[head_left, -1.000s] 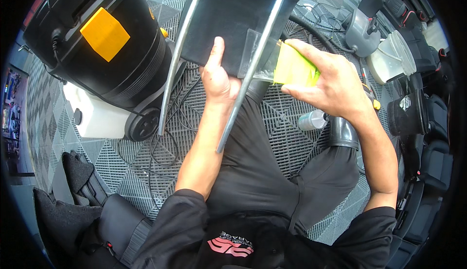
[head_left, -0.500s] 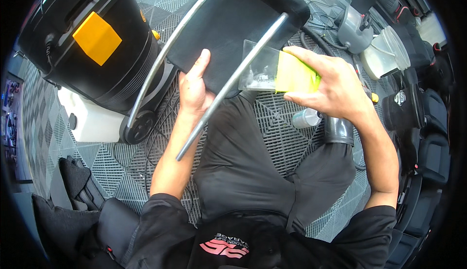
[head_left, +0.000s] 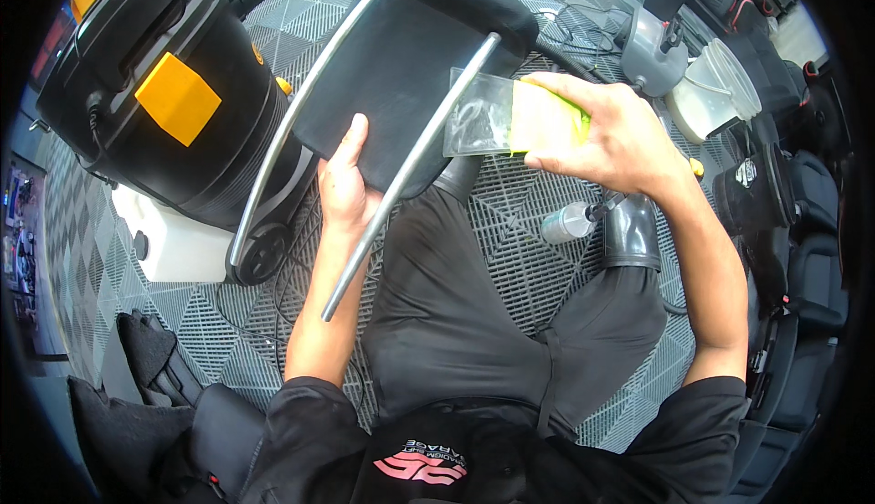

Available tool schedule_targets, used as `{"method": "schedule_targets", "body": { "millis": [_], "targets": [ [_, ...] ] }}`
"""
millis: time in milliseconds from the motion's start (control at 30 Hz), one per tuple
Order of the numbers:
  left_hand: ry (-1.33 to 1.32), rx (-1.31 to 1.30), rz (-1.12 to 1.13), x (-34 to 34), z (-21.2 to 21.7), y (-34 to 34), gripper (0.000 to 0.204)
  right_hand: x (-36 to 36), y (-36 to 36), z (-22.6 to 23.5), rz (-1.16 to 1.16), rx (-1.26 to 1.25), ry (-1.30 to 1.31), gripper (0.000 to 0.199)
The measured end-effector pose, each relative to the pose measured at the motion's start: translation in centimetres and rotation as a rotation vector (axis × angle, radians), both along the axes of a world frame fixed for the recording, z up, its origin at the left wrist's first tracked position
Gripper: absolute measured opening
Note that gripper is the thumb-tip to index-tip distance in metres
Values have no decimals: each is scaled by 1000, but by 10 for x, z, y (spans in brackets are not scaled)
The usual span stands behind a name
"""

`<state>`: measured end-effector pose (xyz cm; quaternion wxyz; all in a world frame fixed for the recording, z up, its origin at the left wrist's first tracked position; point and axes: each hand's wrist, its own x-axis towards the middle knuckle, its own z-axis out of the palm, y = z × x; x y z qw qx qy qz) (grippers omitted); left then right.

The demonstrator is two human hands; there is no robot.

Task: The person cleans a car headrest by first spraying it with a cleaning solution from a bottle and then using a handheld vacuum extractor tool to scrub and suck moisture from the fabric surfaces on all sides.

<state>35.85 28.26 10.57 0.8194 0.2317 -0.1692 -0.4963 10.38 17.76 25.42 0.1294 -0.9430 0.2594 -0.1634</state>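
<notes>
A black headrest (head_left: 365, 76) with two metal posts lies tilted in my left hand (head_left: 344, 185), with the thumb on its face and the other fingers hidden underneath. The posts (head_left: 415, 171) point down toward me. My right hand (head_left: 624, 135) pinches the neon-yellow end of a flat, clear plastic piece (head_left: 481, 117), thumb on one side and fingers on the other. Whitish wet smears show on the clear part. Its free end passes behind the right post, beside the headrest; whether it touches the headrest I cannot tell.
A black wet vacuum (head_left: 173, 103) with a white tank (head_left: 187, 240) stands at left. Right of my legs is a spray bottle (head_left: 567, 223). Farther right are a grey machine (head_left: 652, 57), a translucent bucket (head_left: 715, 98) and a black bag (head_left: 752, 194). Cables cross the grid-tile floor (head_left: 519, 231).
The headrest and my left hand have shifted slightly left. My right hand has moved a little up and left with the clear plastic piece. Both grips stay the same.
</notes>
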Motion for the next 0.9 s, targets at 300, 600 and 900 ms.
{"method": "schedule_targets", "body": {
  "millis": [300, 600, 900],
  "targets": [
    [7, 67, 19, 8, -3, 8, 42, -2, -15, 3, -6, -23, -36, 69],
    [137, 123, 77, -7, -7, 18, 42, -6, -9, 2, -52, -16, -58, 69],
    [21, 139, 215, -29, 17, 32, 39, -13, -11, 4, -80, -13, -27, 67]
  ]
}}
